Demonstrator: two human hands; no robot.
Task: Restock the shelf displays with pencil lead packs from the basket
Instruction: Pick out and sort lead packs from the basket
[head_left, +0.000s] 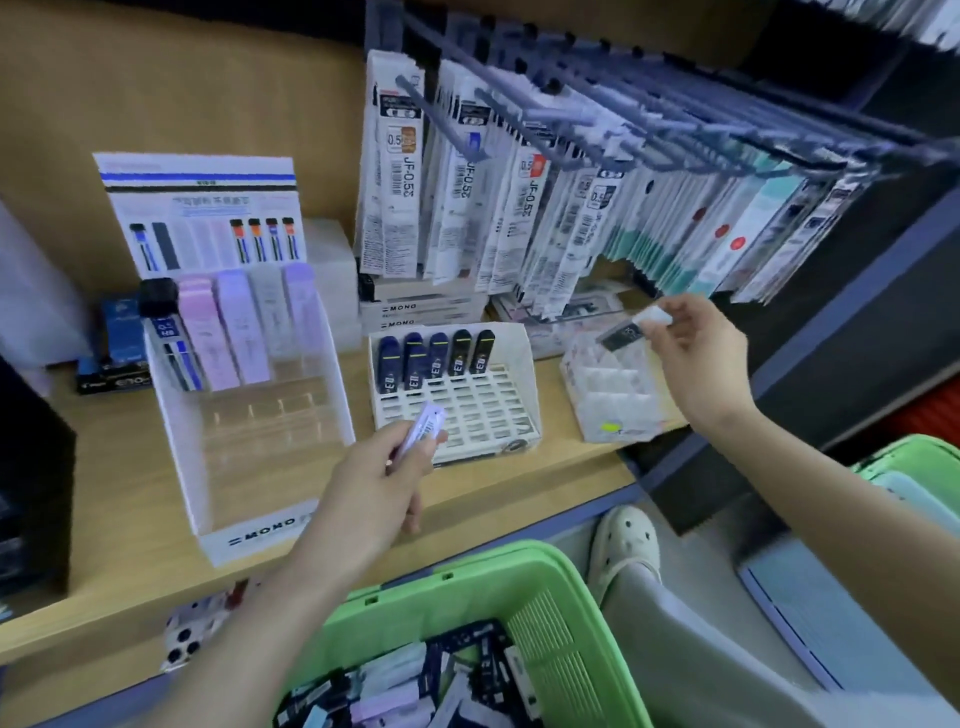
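Observation:
My left hand (382, 480) grips a pale lilac lead pack (423, 428) above the shelf's front edge, between the clear MONO display (249, 415) and the cream grid display (462, 400). My right hand (696, 348) pinches a dark lead pack with a white cap (631, 327) over the clear tiered display (615, 395) at the right. The MONO display holds a back row of pink, lilac and grey packs; the grid display holds several dark blue packs in its back rows. A green basket (550, 613) full of mixed lead packs sits below, near me.
Refill packets (519, 197) hang on blue pegs above the shelf's back. MONO boxes (421, 312) are stacked behind the grid display. Dark boxes (114, 353) sit at the far left. A second green basket (914, 462) stands at the right, and a phone (202, 629) lies on the shelf edge.

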